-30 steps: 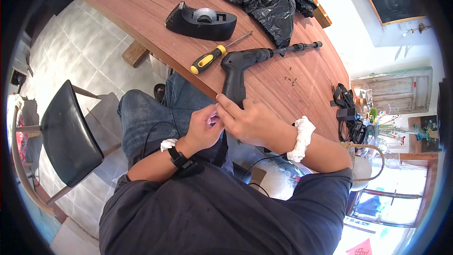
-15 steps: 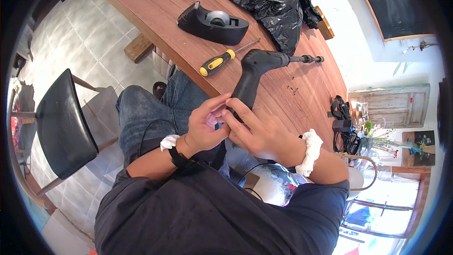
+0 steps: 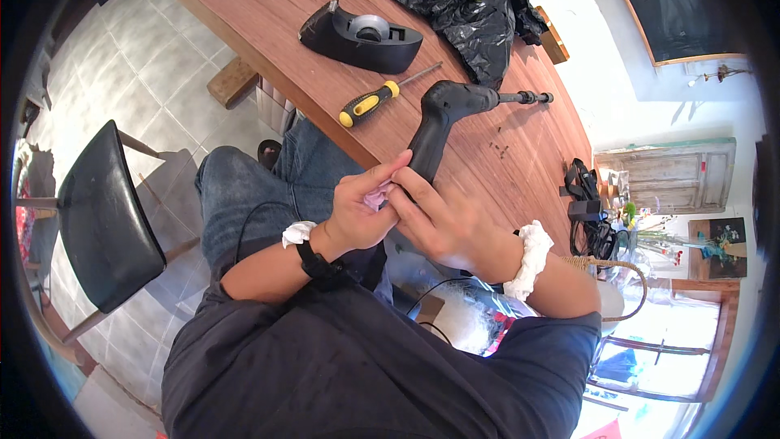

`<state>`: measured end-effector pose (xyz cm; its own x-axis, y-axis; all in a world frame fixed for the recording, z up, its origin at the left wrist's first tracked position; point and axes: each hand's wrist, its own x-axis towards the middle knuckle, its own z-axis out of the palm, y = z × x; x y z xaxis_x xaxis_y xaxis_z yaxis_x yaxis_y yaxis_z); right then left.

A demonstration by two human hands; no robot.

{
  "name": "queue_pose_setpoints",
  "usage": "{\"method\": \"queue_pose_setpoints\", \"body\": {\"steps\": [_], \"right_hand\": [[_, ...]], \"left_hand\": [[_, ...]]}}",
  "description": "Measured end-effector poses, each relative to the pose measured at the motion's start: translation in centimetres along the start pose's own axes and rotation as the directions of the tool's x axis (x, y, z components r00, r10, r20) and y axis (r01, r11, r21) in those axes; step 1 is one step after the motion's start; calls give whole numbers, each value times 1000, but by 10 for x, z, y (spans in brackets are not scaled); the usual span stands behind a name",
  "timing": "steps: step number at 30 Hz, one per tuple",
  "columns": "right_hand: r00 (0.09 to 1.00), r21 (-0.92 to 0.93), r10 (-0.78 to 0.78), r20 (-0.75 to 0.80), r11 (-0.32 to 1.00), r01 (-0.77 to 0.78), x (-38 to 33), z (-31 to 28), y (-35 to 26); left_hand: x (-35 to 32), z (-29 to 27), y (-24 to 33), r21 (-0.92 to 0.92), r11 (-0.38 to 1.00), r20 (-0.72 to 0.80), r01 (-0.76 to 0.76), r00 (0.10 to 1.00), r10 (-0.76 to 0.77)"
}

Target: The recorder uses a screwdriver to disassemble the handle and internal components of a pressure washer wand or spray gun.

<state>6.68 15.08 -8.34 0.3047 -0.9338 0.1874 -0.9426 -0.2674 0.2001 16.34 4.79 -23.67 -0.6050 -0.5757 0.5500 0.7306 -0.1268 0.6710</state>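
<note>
Both hands meet just off the table's edge, at the handle end of a black cordless screwdriver (image 3: pixel 439 126) that lies on the table. My left hand (image 3: pixel 361 210) is closed with its thumb and fingertips together. A pale pink patch (image 3: pixel 378 195) shows between its fingers, too small to name. My right hand (image 3: pixel 443 219) is closed too, its bent fingertips pressing against the left fingers. Whatever they pinch is hidden. The screwdriver's long bit holder (image 3: pixel 524 97) points right. Tiny dark screws (image 3: pixel 500 148) lie below it. To its left is a yellow and black hand screwdriver (image 3: pixel 370 106).
A black tape dispenser (image 3: pixel 360 39) stands farther back on the wooden table (image 3: pixel 252 24). Behind it is a crumpled black plastic bag (image 3: pixel 463 0). Black straps and cables (image 3: pixel 589 211) are at the right edge. A black chair (image 3: pixel 110 215) stands on the tiled floor at left.
My left thumb has straightened and risen, and the fingertips of both hands have shifted slightly against each other. The whole view has moved a little; the things on the table lie as before.
</note>
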Motion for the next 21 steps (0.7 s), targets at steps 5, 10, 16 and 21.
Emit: {"method": "queue_pose_setpoints", "body": {"steps": [5,10,16,21], "right_hand": [[1000,-21,-21,12,1000,21,4,-3,5],[994,-18,-17,112,1000,19,16,-23,9],[797,542,594,106,638,-547,-15,-7,23],[666,710,656,354,275,-648,-12,-7,17]], "left_hand": [[1,5,1,-113,993,-29,17,999,-21],[2,11,5,-299,945,-109,135,979,-175],[4,8,12,-405,879,-152,250,930,-335],[2,13,15,-490,826,-180,278,895,-408]]}}
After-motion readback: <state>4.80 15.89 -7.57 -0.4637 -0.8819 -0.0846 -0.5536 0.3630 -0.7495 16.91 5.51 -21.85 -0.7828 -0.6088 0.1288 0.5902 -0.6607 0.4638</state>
